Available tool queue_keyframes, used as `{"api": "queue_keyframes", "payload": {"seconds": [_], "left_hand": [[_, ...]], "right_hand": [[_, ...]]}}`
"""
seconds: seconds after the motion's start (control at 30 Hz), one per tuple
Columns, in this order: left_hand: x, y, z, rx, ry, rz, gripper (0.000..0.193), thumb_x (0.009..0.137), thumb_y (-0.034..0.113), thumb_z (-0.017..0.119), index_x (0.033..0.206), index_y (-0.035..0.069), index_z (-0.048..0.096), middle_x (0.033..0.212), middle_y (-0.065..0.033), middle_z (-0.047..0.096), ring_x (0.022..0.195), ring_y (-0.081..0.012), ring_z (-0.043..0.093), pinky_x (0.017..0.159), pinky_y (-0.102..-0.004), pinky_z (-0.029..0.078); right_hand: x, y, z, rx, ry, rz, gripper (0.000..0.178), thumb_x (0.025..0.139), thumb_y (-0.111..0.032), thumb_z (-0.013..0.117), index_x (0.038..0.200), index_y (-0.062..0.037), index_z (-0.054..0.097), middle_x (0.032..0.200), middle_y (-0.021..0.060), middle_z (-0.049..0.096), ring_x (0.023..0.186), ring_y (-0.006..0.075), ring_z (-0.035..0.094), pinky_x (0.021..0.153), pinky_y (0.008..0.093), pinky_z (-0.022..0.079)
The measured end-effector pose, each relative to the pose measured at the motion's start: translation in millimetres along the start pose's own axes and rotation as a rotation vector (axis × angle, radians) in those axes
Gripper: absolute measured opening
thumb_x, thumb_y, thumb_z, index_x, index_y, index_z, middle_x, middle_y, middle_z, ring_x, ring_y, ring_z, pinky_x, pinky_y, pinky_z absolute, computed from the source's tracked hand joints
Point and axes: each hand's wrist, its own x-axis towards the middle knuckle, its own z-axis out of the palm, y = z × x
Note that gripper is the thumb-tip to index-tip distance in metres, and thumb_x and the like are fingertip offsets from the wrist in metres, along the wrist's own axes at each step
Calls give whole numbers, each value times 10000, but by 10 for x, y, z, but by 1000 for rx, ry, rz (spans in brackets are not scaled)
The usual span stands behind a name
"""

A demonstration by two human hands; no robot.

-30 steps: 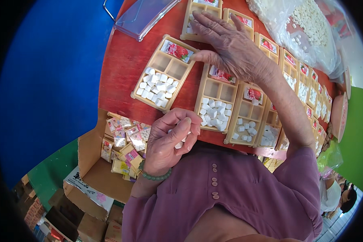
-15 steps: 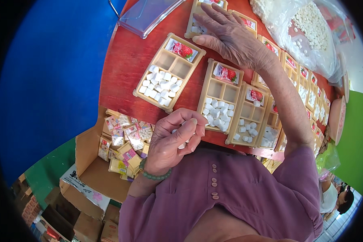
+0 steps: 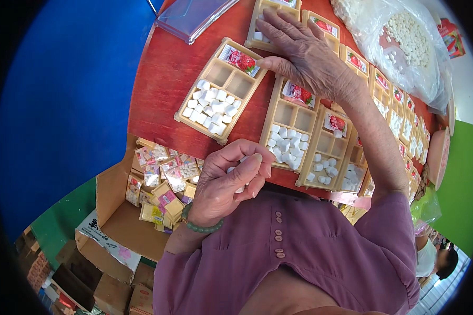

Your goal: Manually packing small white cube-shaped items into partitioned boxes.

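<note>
My left hand [image 3: 227, 181], with a green bead bracelet on its wrist, is curled at the table's front edge around several white marshmallows [image 3: 240, 188], partly hidden by its fingers. My right hand [image 3: 306, 59] reaches across to the far side, fingers stretched and palm down, over the near part of a beige tray [image 3: 255, 21]. Left of it lies a beige compartment tray [image 3: 220, 73] with a strawberry-print packet and a heap of marshmallows. Another such tray [image 3: 284, 113] stands just beyond my left hand, its packet and marshmallows showing.
More filled trays [image 3: 335, 139] run in rows to the right. A clear plastic bag [image 3: 376, 50] of small white marshmallows lies at the far right. At the far left is a clear plastic lid [image 3: 194, 18]. Below the table's left edge, a cardboard box [image 3: 134, 226] holds packed trays.
My right hand has shifted slightly nearer and to the right, its thumb now beside the left tray's packet. My left hand stays closed around the marshmallows in nearly the same place.
</note>
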Motion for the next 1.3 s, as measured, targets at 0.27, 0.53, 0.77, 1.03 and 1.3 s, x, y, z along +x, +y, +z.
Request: {"api": "queue_keyframes", "payload": {"seconds": [0.27,0.53,0.77,1.03,1.3], "left_hand": [[-5,4,3,8,11,9,200,1023,167,511,1085,2,604,872,-34,596,583,-31,455,459,-181,267],[-20,25,31,64,62,-8,260,1008,225,536,1044,-28,581,838,-82,576,550,-70,476,424,-184,292],[6,25,18,54,49,-21,270,1011,225,527,1050,-37,578,823,-78,569,549,-66,467,425,-184,291],[-14,2,-38,-30,-16,0,205,1023,174,518,1099,2,601,877,-35,592,604,-32,467,473,-178,273],[-14,15,-42,-32,-18,-15,201,1023,171,518,1097,3,601,888,-38,594,595,-33,464,471,-179,271]], "right_hand": [[-98,-121,101,-68,211,-103,806,894,-641,479,1489,-107,373,1560,124,327,1460,295,269,1165,584,179],[-110,-164,187,-103,173,-91,819,891,-638,485,1482,-83,371,1560,127,323,1455,299,279,1158,592,182],[-122,-110,107,-33,165,-105,816,902,-622,493,1491,-76,350,1565,157,304,1466,297,255,1167,570,181],[-211,-140,-357,112,-100,79,909,944,-595,479,1483,93,229,1554,303,196,1471,405,162,1187,542,142],[-224,-160,-339,302,188,58,618,937,-342,637,1335,105,483,1418,317,440,1373,436,378,1115,499,334]]}}
